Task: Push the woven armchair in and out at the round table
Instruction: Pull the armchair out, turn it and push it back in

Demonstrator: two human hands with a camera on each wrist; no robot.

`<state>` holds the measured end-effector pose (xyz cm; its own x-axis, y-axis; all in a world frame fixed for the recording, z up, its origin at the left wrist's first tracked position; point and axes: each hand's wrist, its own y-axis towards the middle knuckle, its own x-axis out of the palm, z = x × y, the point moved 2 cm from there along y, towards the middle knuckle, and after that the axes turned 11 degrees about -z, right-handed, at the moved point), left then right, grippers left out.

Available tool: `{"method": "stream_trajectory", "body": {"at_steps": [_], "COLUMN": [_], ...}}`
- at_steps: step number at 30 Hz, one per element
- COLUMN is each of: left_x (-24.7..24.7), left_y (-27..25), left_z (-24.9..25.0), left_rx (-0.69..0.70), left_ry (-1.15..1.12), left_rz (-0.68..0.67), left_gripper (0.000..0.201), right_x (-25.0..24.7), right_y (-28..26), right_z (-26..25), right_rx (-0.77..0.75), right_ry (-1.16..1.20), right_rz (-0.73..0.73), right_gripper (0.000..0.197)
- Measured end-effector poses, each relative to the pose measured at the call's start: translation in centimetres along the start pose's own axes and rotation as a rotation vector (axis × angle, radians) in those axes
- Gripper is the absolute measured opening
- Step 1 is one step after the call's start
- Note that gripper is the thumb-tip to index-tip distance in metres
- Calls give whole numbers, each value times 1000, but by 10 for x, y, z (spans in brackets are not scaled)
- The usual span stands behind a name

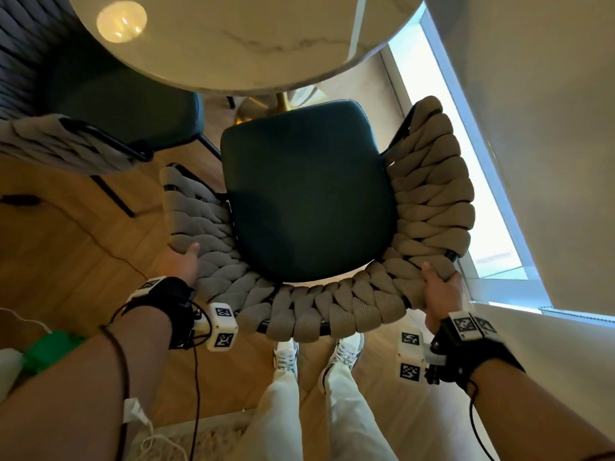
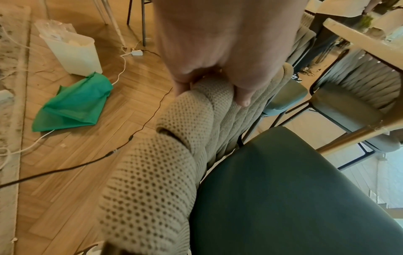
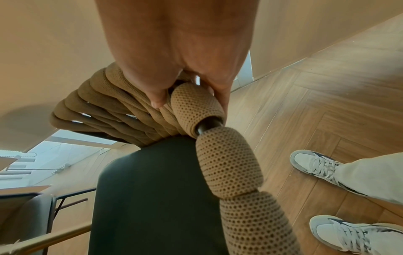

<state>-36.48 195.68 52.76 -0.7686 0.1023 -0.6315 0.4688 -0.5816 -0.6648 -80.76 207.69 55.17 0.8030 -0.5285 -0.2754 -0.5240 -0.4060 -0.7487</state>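
The woven armchair (image 1: 429,207) has a beige braided back and arms and a dark green seat (image 1: 306,201). It stands just clear of the round marble table (image 1: 233,44), its seat front near the table's edge. My left hand (image 1: 181,261) grips the chair's left top rail, thumb over the weave (image 2: 202,96). My right hand (image 1: 439,287) grips the right top rail, fingers curled round the braided cord (image 3: 196,103) beside a bare black bit of frame (image 3: 207,126).
A second woven chair (image 1: 66,141) with a green seat stands at the left by the table. A wall (image 1: 549,128) and a window strip (image 1: 466,161) lie close on the right. Cables (image 2: 135,134), a green cloth (image 2: 74,105) and a white box (image 2: 72,50) lie on the wooden floor at left. My feet (image 1: 316,354) stand behind the chair.
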Motion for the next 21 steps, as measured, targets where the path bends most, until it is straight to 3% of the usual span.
{"method": "stream_trajectory", "body": {"at_steps": [13, 18, 21], "left_x": [-6, -18, -22], "left_y": [47, 20, 19], "left_z": [-3, 27, 31], "left_rx": [13, 14, 10], "left_ry": [38, 82, 152], "left_rz": [4, -39, -29], "left_gripper": [106, 80, 74], "right_x": [14, 18, 20], "right_y": [11, 7, 6], "right_z": [-16, -14, -13], "right_rx": [-10, -3, -9], "right_ry": [-33, 18, 30], "right_rz": [5, -31, -34], "right_gripper": [62, 60, 58]}}
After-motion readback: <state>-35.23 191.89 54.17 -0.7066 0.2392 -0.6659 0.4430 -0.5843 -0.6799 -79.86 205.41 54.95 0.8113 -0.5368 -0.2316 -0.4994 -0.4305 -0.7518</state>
